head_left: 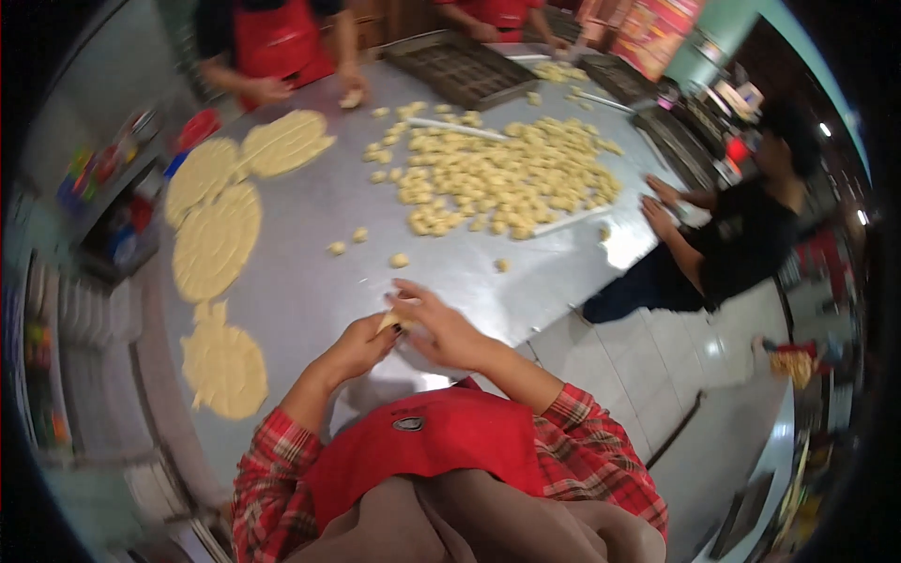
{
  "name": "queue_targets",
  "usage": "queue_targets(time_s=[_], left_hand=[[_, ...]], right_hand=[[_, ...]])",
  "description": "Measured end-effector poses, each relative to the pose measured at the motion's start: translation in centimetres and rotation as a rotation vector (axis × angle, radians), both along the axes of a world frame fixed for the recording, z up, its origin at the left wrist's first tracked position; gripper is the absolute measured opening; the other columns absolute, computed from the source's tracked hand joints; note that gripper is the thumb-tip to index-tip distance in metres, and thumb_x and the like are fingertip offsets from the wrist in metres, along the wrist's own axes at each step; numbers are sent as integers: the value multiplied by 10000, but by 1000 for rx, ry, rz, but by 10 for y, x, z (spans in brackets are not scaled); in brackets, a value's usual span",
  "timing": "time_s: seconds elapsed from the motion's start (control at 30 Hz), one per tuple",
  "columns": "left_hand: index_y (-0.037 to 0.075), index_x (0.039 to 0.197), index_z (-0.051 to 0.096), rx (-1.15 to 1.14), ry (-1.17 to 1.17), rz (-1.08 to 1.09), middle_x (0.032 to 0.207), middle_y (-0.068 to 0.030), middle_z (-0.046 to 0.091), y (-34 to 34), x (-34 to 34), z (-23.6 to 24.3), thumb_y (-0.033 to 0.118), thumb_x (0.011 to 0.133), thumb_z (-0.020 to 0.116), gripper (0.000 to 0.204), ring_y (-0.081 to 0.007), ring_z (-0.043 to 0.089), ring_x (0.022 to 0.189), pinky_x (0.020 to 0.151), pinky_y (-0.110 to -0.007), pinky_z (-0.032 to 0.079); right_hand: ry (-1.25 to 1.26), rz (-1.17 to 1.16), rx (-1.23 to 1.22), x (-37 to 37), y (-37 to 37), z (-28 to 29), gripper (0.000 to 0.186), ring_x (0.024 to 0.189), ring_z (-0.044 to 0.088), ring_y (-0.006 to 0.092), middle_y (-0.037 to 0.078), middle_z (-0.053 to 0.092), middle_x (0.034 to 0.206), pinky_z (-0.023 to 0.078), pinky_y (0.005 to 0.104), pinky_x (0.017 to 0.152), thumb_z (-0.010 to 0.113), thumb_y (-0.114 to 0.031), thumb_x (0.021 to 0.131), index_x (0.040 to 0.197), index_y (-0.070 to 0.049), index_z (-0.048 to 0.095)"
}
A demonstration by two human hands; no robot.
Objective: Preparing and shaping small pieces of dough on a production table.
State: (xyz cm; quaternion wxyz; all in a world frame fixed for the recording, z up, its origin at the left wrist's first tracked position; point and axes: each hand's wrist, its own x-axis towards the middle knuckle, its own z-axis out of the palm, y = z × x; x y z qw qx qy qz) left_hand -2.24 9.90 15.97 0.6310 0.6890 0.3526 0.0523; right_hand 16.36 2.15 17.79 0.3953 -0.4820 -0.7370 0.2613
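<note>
Just in front of my red apron, my left hand [359, 349] is closed around a small piece of dough [386, 321]. A dark spot, perhaps filling, shows at the dough's edge beside the fingers. My right hand [446, 330] reaches over from the right with its fingers spread, their tips close to the dough; contact is hard to make out. Beyond my hands a few small dough balls [400, 260] lie on the metal table [310, 281]. Flattened dough sheets [217, 242] stretch along the table's left side.
A large heap of dough pieces [507, 178] covers the table's middle, with white bars [457, 128] along it. Dark baking trays [462, 70] rest at the far side. Two people in red aprons [280, 42] work there. Another person in black [751, 225] stands at the right edge.
</note>
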Motion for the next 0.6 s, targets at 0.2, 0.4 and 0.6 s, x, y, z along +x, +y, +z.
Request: queue_targets(time_s=[0.2,0.4,0.6], left_hand=[[16,893,567,-134,-56,-277,693,7,522,-17,45,-2,299,990,446,323,-89,437,601,548,-258,386],[35,741,528,-68,15,-315,599,21,455,-27,80,-29,313,992,433,386,-80,393,553,500,-241,343],[21,822,569,-161,-57,-122,629,18,504,-30,65,-54,266,984,455,315,-71,442,546,498,-228,373]], right_hand=[[-214,50,-59,29,-41,-1,516,1061,554,343,198,520,1211,511,398,809,608,-121,815,1292,-24,436],[-394,-140,-80,50,-60,-36,176,788,619,345,168,608,846,509,416,677,549,-144,809,906,4,561],[-122,-45,-371,65,-60,-53,179,731,595,414,234,617,779,480,471,683,534,-167,781,825,1,575]])
